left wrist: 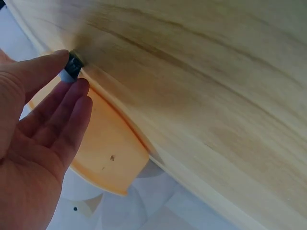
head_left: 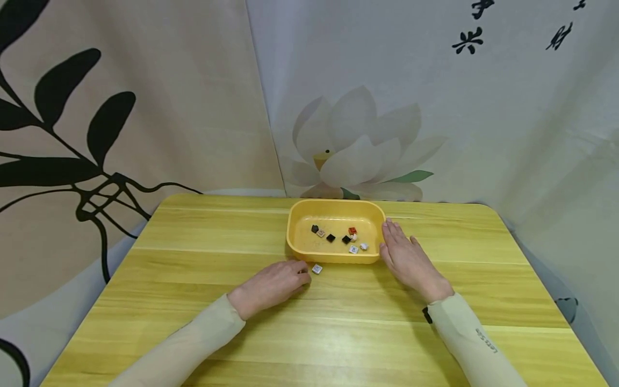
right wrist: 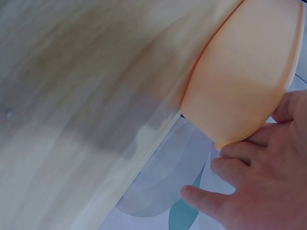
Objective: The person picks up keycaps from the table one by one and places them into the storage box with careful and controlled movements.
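My left hand (head_left: 273, 284) is at the front left corner of the yellow tray (head_left: 333, 258). A small white square block (head_left: 317, 269) with a grey print on top sits right by its fingertips, outside the tray. In the left wrist view, thumb and fingertips pinch this block (left wrist: 72, 68), whose side looks dark there. My right hand (head_left: 410, 263) rests against the tray's right end with its fingers stretched out. The right wrist view shows those fingers touching the tray's rim (right wrist: 268, 115). Inside the tray lie several small blocks: black, white, beige and a red one (head_left: 352, 230).
The tray stands near the back edge of a wooden table (head_left: 309, 333). Behind the table hangs a pale curtain (head_left: 203, 107) printed with leaves, a flower and black characters. A dark band (head_left: 427, 315) shows at the right cuff.
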Motion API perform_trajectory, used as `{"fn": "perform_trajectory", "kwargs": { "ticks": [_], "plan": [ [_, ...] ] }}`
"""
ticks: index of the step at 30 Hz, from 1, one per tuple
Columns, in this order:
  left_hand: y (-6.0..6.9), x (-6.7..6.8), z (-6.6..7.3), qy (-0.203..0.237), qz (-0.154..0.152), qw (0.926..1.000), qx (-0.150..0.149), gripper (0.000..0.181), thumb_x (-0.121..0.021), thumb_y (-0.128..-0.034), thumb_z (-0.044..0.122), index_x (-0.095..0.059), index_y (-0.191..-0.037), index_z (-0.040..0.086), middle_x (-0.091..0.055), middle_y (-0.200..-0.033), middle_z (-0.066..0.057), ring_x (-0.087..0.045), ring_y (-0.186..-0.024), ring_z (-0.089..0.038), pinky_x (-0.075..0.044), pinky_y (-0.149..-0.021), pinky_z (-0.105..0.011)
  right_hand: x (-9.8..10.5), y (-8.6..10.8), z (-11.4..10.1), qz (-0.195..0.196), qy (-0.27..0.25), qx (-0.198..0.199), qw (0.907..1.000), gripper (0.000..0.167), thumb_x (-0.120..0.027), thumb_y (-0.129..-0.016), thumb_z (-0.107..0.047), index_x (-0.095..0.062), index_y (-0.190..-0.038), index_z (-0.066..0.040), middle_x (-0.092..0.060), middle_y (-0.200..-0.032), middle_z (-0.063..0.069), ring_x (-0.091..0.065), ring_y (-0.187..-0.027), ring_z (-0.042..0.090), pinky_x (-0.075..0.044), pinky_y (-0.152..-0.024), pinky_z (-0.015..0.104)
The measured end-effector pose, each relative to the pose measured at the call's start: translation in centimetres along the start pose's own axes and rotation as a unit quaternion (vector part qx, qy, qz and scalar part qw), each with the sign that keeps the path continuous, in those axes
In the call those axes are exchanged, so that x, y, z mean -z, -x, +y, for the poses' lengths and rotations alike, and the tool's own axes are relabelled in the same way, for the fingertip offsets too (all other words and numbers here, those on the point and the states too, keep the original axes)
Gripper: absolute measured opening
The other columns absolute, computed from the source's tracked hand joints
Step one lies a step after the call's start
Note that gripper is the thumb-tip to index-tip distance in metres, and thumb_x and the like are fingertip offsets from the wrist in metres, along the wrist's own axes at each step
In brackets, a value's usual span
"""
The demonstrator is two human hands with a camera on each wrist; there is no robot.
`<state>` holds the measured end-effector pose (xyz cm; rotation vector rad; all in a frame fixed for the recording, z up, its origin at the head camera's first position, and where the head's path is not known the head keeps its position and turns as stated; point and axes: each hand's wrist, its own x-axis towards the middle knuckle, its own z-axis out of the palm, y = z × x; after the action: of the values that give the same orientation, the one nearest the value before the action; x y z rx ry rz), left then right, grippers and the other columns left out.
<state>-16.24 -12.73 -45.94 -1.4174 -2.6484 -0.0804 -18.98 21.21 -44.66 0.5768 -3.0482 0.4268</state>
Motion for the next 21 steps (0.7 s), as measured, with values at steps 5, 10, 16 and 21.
{"fn": "perform_trajectory", "kwargs": {
  "ticks": [5, 10, 16, 21],
  "plan": [
    [0.0, 0.0, 0.0, -0.007, -0.009, 0.9999, -0.003, 0.012, -0.075, -0.0939, 0.003, -0.077, -0.099, 0.015, -0.069, -0.105, -0.003, -0.065, -0.087, -0.012, -0.056, -0.075, -0.021, 0.0, 0.1, 0.0, 0.0, 0.001, 0.001, 1.0, 0.062, -0.028, -0.114, -0.032, -0.022, -0.16, 0.009, -0.017, -0.169, 0.024, -0.02, -0.155, 0.041, -0.024, -0.117, 0.069],
    [0.1, 0.1, 0.0, -0.019, -0.012, 0.9997, -0.006, 0.016, -0.076, -0.092, 0.0, -0.077, -0.099, 0.014, -0.068, -0.102, -0.003, -0.064, -0.085, -0.012, -0.055, -0.074, -0.02, 0.0, 0.1, 0.0, 0.001, 0.002, 0.0, 1.0, 0.061, -0.029, -0.114, -0.031, -0.023, -0.159, 0.01, -0.018, -0.169, 0.024, -0.019, -0.155, 0.041, -0.024, -0.116, 0.069],
    [0.2, 0.8, 0.0, -0.015, 0.006, 0.9999, -0.005, 0.016, -0.075, -0.0919, -0.001, -0.078, -0.101, 0.012, -0.068, -0.101, -0.003, -0.064, -0.085, -0.012, -0.056, -0.074, -0.021, 0.0, 0.1, 0.0, -0.001, 0.004, 0.0, 1.0, 0.061, -0.029, -0.114, -0.032, -0.023, -0.159, 0.009, -0.018, -0.169, 0.024, -0.019, -0.155, 0.041, -0.025, -0.116, 0.069],
    [0.0, 1.5, 0.1, -0.03, 0.04, 0.9987, -0.013, 0.016, -0.075, -0.0911, -0.003, -0.076, -0.1, 0.009, -0.067, -0.099, -0.004, -0.064, -0.085, -0.013, -0.055, -0.072, -0.02, 0.0, 0.0, -0.1, 0.001, 0.004, -0.001, 1.0, 0.061, -0.03, -0.114, -0.03, -0.024, -0.159, 0.01, -0.018, -0.168, 0.024, -0.021, -0.155, 0.041, -0.026, -0.116, 0.069]
  ]
}}
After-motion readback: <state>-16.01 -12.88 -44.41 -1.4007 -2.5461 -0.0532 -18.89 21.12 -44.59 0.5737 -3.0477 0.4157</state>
